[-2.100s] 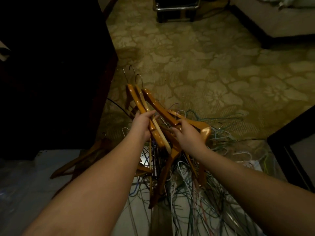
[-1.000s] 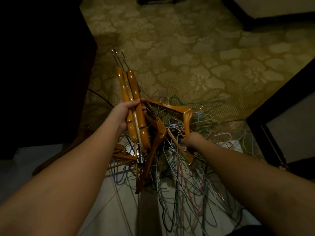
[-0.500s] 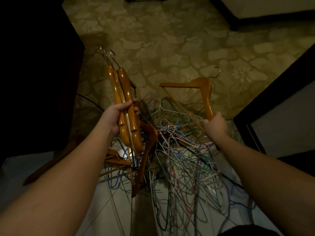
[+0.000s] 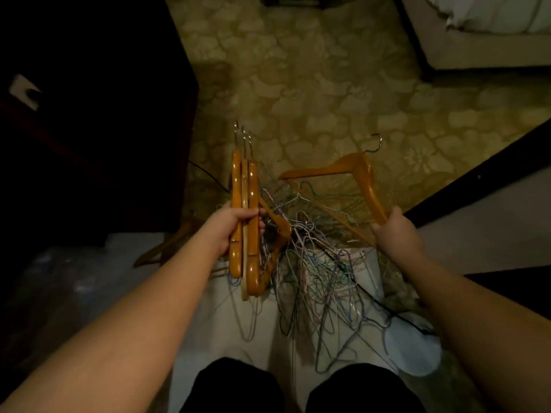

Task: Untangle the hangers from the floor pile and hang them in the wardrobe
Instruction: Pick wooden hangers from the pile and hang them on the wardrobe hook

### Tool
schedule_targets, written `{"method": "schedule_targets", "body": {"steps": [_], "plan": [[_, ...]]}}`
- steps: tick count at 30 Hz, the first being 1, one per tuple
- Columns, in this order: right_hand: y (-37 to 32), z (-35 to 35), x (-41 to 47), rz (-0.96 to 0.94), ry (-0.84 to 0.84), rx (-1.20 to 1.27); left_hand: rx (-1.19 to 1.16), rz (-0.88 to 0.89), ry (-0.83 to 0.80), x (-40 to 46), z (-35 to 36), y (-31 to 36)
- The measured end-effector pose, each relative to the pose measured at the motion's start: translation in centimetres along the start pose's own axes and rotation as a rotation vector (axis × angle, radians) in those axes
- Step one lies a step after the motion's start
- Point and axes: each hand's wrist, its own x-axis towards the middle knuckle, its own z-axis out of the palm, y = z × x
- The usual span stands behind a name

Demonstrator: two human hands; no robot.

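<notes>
Left hand (image 4: 235, 226) has its fingers wrapped around a bundle of wooden hangers (image 4: 245, 216) while the right hand (image 4: 390, 226) grips one wooden hanger (image 4: 357, 177) above the wire hanger pile (image 4: 316, 263) on the floor, so stray wires snagging it could drag the tangle up.

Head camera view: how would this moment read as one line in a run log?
left hand: grips wooden hanger bundle | right hand: holds single wooden hanger | wire hanger tangle: on floor

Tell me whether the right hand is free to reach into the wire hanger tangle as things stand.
Probably not: the right hand grips a single wooden hanger by one end, above the wire hanger tangle. The left hand holds a bundle of wooden hangers.
</notes>
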Motion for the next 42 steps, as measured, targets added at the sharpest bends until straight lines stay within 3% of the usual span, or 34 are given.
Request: {"method": "schedule_targets", "body": {"steps": [6, 16, 32, 42], "plan": [[-5.3, -9.0, -8.9, -0.098, -0.149, -0.206, -0.006, -0.102, 0.074, -13.4, -1.7, 3.3], [-10.2, -15.8, -21.2, -0.385, -0.280, -0.326, -0.333, -0.130, 0.175, -32.2, -4.2, 1.8], [-12.3, -18.9, -31.8, -0.959, -0.432, -0.590, -0.728, 0.050, 0.411, -56.2, 0.0, -13.7], [-10.8, -15.5, -45.9, -1.394, -0.474, -0.762, -0.900, 0.156, 0.715, -70.8, 4.2, -26.5]]}}
